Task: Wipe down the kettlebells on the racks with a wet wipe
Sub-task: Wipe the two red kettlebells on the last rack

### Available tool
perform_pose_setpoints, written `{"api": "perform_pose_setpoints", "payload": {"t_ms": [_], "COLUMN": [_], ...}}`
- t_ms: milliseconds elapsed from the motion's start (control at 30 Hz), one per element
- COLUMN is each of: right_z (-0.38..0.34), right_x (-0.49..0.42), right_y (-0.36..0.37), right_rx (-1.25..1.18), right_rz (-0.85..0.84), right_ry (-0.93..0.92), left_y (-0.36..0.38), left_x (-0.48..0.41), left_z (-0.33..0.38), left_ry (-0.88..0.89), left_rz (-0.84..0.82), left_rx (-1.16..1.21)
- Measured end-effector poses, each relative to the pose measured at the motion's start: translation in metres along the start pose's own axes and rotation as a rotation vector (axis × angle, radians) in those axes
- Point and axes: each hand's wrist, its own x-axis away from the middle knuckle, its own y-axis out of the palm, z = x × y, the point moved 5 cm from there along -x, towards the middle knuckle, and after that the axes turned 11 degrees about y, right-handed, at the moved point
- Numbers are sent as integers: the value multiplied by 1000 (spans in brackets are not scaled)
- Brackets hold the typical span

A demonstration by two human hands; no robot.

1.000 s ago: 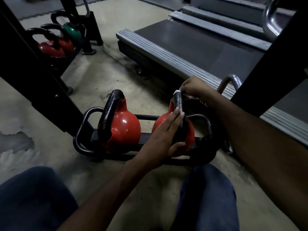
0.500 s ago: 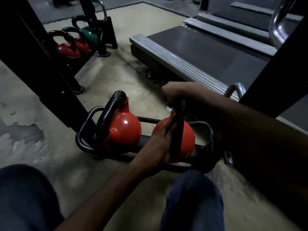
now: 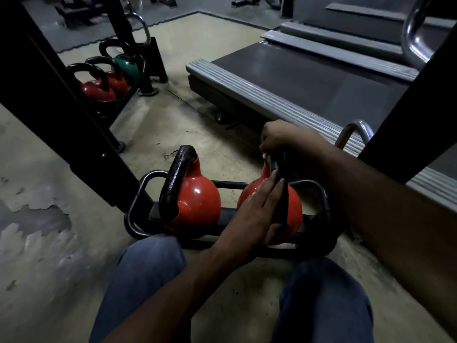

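On the floor rack (image 3: 228, 184): left kettlebell (image 3: 200, 201) and right kettlebell (image 3: 295, 206) sat side by side.
Left hand (image 3: 252, 214): fingers straight, laid flat against the right kettlebell's body and handle.
Right hand (image 3: 278, 134): curled over the handle's top, pinching a white wipe (image 3: 264, 155) against it.
Farther back, left: more kettlebells (image 3: 99, 90) stood in a row.
Right side: a treadmill (image 3: 309, 78).

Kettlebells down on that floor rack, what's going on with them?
A person, knees bent, faces a low rack holding two red kettlebells. The left hand lies flat against the right kettlebell, steadying it, while the right hand pinches a white wipe against the top of its black handle. The left kettlebell is untouched.
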Motion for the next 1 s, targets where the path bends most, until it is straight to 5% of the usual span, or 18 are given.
{"api": "perform_pose_setpoints", "payload": {"t_ms": [200,333,400,500,600,733,867,1000], "right_z": [57,63,54,23,9,17,45,49], "right_x": [19,61,78,95,99,100,82,53], "right_y": [34,74,94,111,117,116,99,47], "right_rx": [-573,-1023,-1422,-2148,-2445,-2283,-1980,-1181], "right_rz": [104,316,315,-131,-479,-393,99,288], "right_ry": [377,607,664,572,403,496,613,468], "left_y": [1,3,3,6,10,20,38,42], "left_x": [-1,1,3,12,24,28,27,27], "left_z": [-5,-6,-7,-12,-28,-50,-56,-57], "left_ry": [58,82,100,131,87,96,112,106], "left_rz": [17,31,41,75,101,68,90,152], "left_rx": [27,38,33,91,209,165,142,145]}}
